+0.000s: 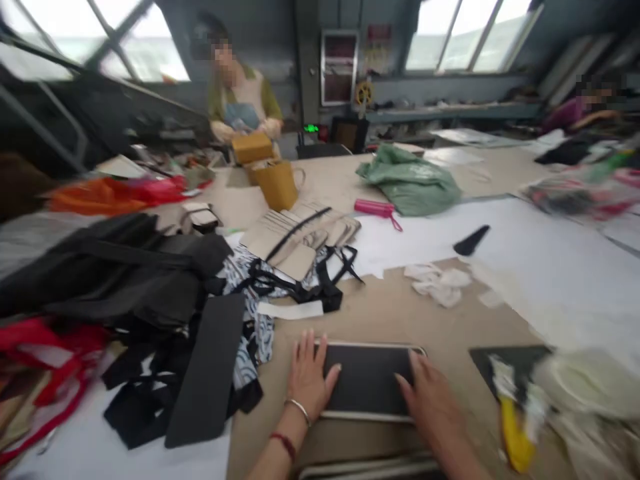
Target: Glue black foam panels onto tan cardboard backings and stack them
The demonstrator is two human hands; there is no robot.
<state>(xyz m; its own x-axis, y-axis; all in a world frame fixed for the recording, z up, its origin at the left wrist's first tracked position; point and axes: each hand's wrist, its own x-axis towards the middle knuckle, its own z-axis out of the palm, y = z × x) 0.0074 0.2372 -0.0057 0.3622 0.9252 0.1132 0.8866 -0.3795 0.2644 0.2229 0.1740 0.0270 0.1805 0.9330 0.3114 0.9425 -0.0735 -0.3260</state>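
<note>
Flat on the brown work surface in front of me lies a dark rectangular panel (369, 383) with rounded corners and a pale edge. My left hand (311, 373) rests on its left end, fingers stretched out and thumb apart. Over the right end lies my right hand (430, 393), thumb apart on the dark face and fingers extended along the edge, partly blurred. Another pale-edged dark piece (370, 470) shows at the bottom edge of the view. To the left, a long black panel (207, 373) lies on black pieces and blue-white patterned fabric (263, 337).
Beyond my hands lie a white strip (291, 310), black straps (327, 293) and stacked beige pieces (297, 261). Crumpled white scraps (440, 283) and yellow-handled tools (515, 433) are rightward. A pink item (374, 208) sits by a green bag (410, 183). Across the table, a person (245, 100) handles mustard-coloured boxes (277, 187).
</note>
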